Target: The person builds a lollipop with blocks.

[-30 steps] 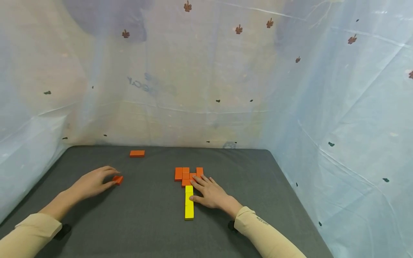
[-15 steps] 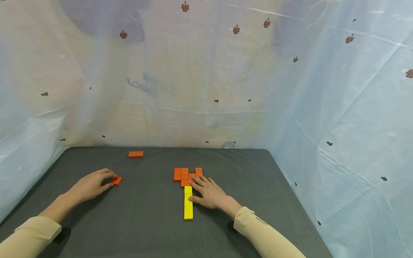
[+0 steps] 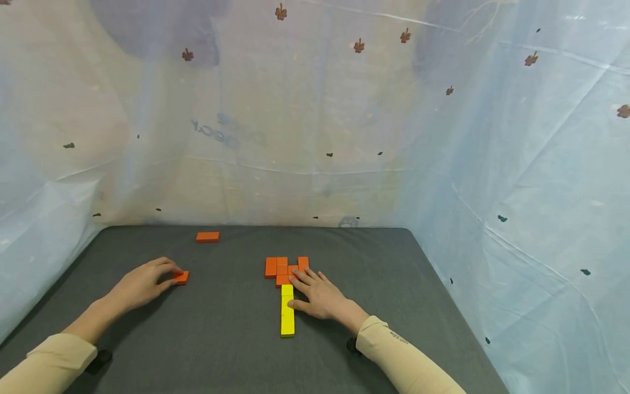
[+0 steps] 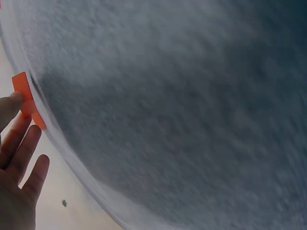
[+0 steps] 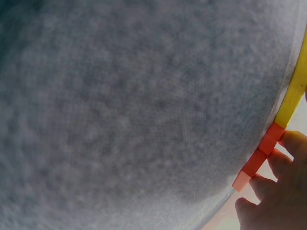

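Note:
My left hand [image 3: 143,283] is low at the left of the table, its thumb and fingers pinching a small orange block [image 3: 181,278] by its near side. In the left wrist view this orange block [image 4: 21,84] shows between thumb and fingertips, the other fingers loosely spread. Flat orange blocks [image 3: 271,267] form a cluster near the middle, above a strip of yellow blocks [image 3: 287,323] that runs toward me. Fingers spread, my right hand [image 3: 321,295] rests over the cluster's right side and the strip's edge, hiding part of both. From the right wrist, fingertips meet the orange blocks [image 5: 254,163].
Another orange block [image 3: 208,237] lies alone near the table's back edge, left of the cluster. The dark grey table [image 3: 221,339] is bounded behind and on both sides by hanging translucent sheeting [image 3: 275,191] with leaf-like marks.
The orange block in my left hand has turned from slanted to nearly level and shifted slightly right. My right hand keeps its place on the blocks; the head view drifts a little.

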### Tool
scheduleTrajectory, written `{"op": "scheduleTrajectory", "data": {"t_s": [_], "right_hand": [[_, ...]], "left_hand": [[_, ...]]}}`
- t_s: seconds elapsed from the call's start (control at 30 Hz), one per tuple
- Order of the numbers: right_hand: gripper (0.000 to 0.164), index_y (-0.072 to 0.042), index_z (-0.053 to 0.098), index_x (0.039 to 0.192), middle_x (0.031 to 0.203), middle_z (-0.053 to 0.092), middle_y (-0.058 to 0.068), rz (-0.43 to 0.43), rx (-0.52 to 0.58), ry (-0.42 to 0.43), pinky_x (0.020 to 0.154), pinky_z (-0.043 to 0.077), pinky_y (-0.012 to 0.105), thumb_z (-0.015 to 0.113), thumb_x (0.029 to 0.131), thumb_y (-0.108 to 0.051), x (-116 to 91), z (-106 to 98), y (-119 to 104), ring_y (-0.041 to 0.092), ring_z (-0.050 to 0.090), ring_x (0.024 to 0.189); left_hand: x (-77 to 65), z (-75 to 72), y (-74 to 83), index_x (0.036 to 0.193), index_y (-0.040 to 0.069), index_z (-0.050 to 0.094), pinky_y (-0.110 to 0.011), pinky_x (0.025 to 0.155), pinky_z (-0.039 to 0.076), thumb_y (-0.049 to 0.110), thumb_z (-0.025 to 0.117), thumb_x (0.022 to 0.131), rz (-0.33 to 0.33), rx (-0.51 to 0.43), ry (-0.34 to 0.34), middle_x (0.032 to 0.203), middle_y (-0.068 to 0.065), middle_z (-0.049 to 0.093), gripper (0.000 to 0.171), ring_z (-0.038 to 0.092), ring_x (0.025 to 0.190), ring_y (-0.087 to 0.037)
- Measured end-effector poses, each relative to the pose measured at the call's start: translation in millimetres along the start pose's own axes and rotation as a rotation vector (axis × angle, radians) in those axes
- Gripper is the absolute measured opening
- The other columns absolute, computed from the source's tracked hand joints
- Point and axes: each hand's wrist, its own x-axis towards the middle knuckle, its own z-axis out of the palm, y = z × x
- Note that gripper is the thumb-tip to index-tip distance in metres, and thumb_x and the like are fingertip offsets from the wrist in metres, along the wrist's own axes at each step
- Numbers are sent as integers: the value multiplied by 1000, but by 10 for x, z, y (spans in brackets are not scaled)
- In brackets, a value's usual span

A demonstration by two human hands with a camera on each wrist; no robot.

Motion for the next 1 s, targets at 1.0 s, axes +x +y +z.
{"op": "scheduleTrajectory", "data": {"t_s": [1.0], "right_hand": [[74, -23, 29, 166, 173, 19, -3, -31, 10, 18, 127, 17, 54, 47, 105, -61, 0, 3, 20, 29, 15, 160]], "left_hand": [[772, 327, 984, 116, 12, 75, -52, 84, 58, 14, 79, 94, 134, -154, 166, 117, -6, 68, 23, 68, 104, -30]]}}
